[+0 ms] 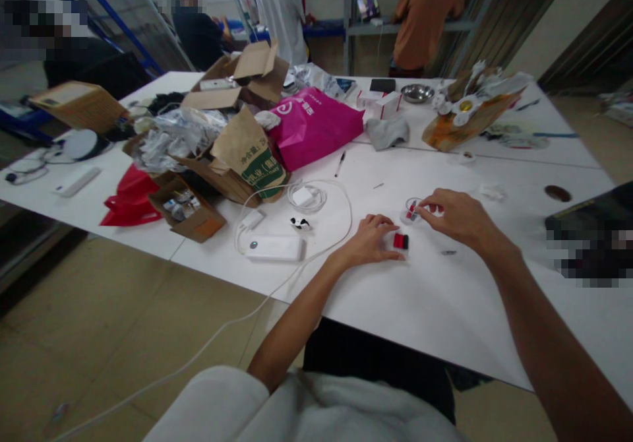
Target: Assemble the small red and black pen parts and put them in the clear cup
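On the white table, my left hand (370,241) has its thumb and fingers around a small clear case with red and black pieces (401,241). To the right and a little farther off, my right hand (452,214) is in a pinch on a small red piece (413,212), which is over a little round clear container (408,218). Other small red bits show by the right fingers. A small dark metallic item (448,252) lies on the table below the right hand.
A white power bank (274,248), a looped white cable (350,221) and a charger (303,196) lie left of my hands. Behind are a pink bag (316,128), cardboard boxes (190,214), a grey cloth (388,132) and a metal bowl (418,93). Several people are beyond the table.
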Available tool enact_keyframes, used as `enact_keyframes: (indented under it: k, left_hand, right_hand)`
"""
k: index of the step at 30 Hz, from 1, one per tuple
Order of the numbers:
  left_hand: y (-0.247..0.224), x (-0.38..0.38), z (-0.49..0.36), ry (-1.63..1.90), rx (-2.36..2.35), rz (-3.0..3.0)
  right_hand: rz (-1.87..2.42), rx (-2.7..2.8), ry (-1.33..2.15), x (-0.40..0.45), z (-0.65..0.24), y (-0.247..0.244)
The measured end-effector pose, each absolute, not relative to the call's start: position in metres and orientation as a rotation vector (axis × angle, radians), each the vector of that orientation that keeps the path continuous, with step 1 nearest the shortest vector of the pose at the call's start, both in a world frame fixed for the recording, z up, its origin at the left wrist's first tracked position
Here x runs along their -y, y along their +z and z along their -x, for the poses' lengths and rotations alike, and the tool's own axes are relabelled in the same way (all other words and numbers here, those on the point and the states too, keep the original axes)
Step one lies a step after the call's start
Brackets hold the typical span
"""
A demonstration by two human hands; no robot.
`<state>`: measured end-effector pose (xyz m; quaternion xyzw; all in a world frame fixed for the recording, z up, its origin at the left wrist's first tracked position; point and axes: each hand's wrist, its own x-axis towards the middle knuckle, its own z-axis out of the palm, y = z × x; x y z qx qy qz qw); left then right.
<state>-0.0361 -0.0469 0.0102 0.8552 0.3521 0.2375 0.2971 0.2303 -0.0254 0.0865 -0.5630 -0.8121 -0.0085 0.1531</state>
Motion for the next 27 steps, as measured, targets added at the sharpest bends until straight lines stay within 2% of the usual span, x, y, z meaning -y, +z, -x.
enact_keyframes:
  k: [10,19,27]
  left_hand:
    - [0.009,0.045,0.038,0.601,-0.941,-2.284]
    - [0.006,0.045,0.039,0.692,-0.903,-2.279]
    - [0.018,0.041,0.039,1.031,-0.907,-2.001]
  right_hand:
    - [1.467,2.050,0.080,0.052,-0.239,0.088]
    - [1.376,1.761,0.065,0.114,-0.254,0.031]
    - [1.427,1.895,0.041,0.137,-0.289,-0.008]
